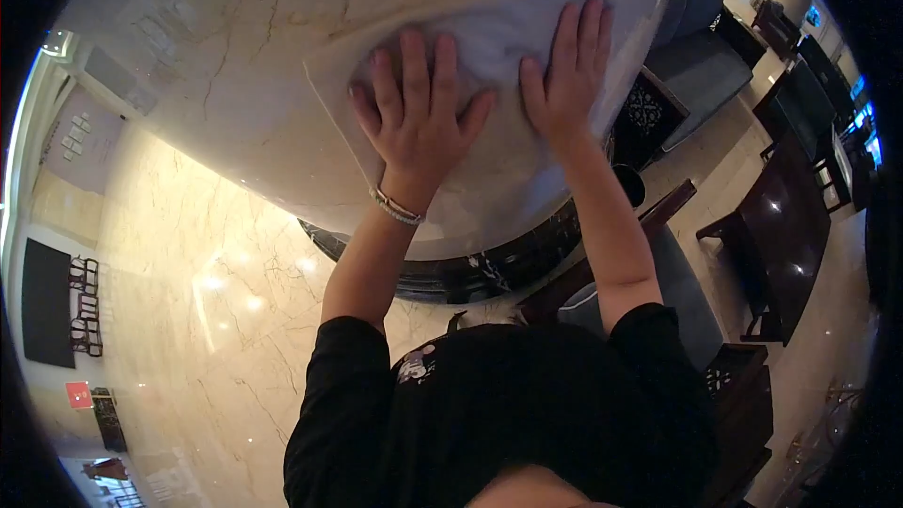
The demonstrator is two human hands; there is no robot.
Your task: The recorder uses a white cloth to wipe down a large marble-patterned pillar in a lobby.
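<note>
My left hand (pixel 421 113) lies flat with spread fingers against a large polished marble column (pixel 261 106). A beaded bracelet (pixel 396 206) circles that wrist. To its right, my right hand (pixel 568 77) also rests flat on the column, its thumb apart from the fingers. Beneath both hands is a thin, whitish, see-through sheet (pixel 487 49), wrinkled around the fingertips. Its straight left edge shows as a pale line. Whether it is film or fine cloth cannot be told. Neither hand grips anything.
A black stone base (pixel 487 268) rings the column's foot. Grey cushioned seats (pixel 712 77) with dark carved wood and a dark wooden table (pixel 783 226) stand at right. Glossy veined floor (pixel 233 324) spreads at left. Several dark chairs (pixel 86 307) line the far wall.
</note>
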